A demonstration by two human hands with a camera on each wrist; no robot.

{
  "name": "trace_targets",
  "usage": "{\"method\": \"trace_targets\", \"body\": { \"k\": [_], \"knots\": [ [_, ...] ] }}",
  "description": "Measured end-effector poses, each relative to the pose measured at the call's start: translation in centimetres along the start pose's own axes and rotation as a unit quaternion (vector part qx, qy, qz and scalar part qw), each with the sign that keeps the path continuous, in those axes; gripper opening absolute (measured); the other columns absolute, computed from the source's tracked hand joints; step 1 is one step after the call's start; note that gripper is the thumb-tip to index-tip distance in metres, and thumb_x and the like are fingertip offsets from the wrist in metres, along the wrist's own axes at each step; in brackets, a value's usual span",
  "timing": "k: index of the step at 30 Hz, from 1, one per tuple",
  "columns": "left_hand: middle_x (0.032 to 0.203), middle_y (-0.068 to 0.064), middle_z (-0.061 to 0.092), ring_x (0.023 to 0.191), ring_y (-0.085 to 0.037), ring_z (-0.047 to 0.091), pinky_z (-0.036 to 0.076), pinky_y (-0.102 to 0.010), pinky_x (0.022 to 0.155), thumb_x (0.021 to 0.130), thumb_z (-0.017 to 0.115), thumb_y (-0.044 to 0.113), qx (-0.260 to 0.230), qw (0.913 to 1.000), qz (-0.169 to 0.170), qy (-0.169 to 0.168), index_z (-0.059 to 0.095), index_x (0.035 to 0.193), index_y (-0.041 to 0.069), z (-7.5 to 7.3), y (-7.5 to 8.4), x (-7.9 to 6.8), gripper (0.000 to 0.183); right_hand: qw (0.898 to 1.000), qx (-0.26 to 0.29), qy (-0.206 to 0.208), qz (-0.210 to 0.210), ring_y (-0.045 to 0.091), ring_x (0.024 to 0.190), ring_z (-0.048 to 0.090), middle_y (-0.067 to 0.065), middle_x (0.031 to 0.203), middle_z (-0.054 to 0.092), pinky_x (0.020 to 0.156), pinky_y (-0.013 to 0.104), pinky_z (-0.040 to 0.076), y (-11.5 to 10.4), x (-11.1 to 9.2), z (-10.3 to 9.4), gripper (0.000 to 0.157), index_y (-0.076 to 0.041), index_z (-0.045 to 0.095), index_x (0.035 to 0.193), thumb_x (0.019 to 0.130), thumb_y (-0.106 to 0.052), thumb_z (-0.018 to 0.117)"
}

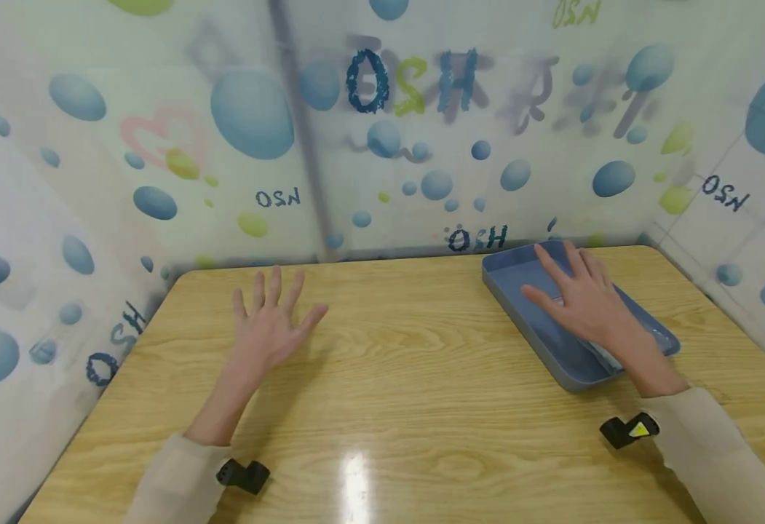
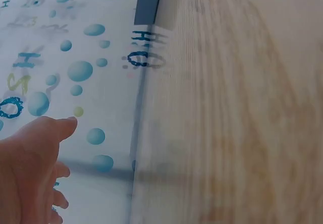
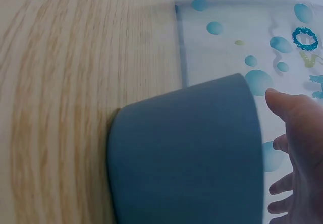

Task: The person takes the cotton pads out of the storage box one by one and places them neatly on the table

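A blue-grey rectangular tray lies on the right side of the wooden table. Over it hovers my right hand, its fingers spread and holding nothing. Something clear and shiny, perhaps plastic packaging, lies in the tray, mostly hidden beneath that hand and wrist. In the right wrist view the tray's outer wall fills the lower middle, and the hand is above its rim. My left hand is held above the left part of the table, fingers spread, with nothing in it.
The light wood table reaches back to a wall covering printed with blue and green bubbles and letters. Similar covering stands along the left and right sides. A small black device sits at the left cuff, another at the right.
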State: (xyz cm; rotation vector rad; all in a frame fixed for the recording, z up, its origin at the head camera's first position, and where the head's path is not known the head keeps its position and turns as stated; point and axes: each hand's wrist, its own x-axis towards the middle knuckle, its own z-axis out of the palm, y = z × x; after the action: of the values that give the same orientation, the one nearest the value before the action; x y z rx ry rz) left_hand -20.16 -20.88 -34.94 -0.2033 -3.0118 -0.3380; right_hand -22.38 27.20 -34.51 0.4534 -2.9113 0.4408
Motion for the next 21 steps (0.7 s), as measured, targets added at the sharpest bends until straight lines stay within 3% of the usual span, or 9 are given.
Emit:
{"method": "trace_targets", "body": {
  "k": [7, 21],
  "knots": [
    [0.166, -0.021, 0.001, 0.151, -0.045, -0.002, -0.009, -0.068, 0.115, 0.1, 0.032, 0.07, -0.006, 0.9999, 0.002, 0.013, 0.016, 0.163, 0.017, 0.5, 0.4, 0.2, 0.084, 1.0, 0.001, 0.005, 0.0, 0.063, 0.142, 0.008, 0.038, 0.16, 0.005, 0.108, 0.077, 0.011, 0.0, 0.1, -0.1, 0.083, -0.011, 0.015, 0.163, 0.102, -0.058, 0.047],
    [0.165, -0.024, 0.007, 0.151, -0.045, 0.002, -0.003, -0.065, 0.117, 0.101, 0.031, 0.068, -0.031, 0.9994, 0.007, 0.015, 0.018, 0.163, 0.016, 0.9, 2.0, 0.8, 0.082, 1.0, 0.017, 0.009, 0.004, 0.066, 0.137, 0.017, 0.041, 0.157, 0.011, 0.105, 0.078, 0.02, 0.9, 0.1, -0.4, 0.082, -0.007, 0.014, 0.162, 0.104, -0.054, 0.047]
  ]
}}
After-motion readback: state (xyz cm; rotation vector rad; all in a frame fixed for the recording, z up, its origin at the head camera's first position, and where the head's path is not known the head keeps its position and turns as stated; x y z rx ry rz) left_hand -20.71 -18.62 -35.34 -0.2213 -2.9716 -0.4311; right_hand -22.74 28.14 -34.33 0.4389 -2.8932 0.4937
